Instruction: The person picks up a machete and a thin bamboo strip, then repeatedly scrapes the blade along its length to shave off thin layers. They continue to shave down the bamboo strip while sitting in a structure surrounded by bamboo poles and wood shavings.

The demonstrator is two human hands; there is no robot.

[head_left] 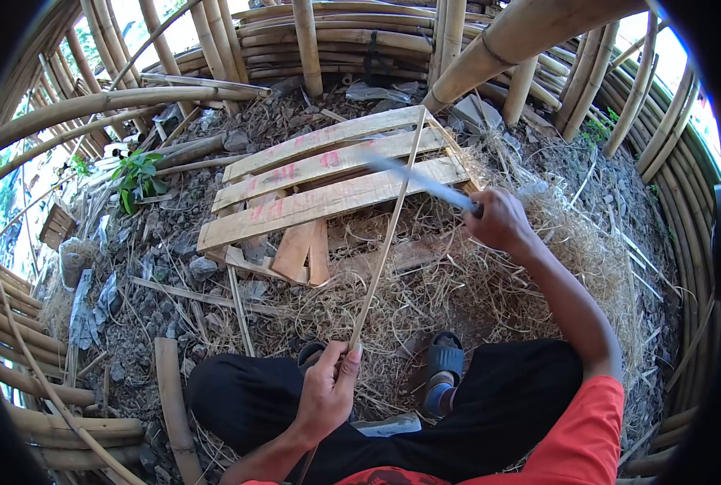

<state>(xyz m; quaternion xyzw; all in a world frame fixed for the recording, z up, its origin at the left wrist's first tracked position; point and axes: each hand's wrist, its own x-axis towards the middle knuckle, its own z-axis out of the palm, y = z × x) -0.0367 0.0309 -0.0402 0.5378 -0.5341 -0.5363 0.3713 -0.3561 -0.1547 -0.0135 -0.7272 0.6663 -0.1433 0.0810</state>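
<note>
A long thin bamboo strip (385, 246) is pinched in my left hand (326, 396), low in front of my lap. It slants up and away from me, its far part overlapping the wooden slatted crate (320, 200). My right hand (502, 222) is closed around the dark handle of a knife (435, 189) near the crate's right corner. Motion blurs the blade, which points up and left and crosses the strip in this view. Pale slats with red marks make up the crate's upper side.
Fine bamboo shavings (489, 299) cover the ground around my sandalled foot (445, 356). Stones and rubble lie to the left, with a green plant (136, 179). Bamboo poles (306, 48) and stacked bamboo surround me, and a thick pole (530, 36) leans in at upper right.
</note>
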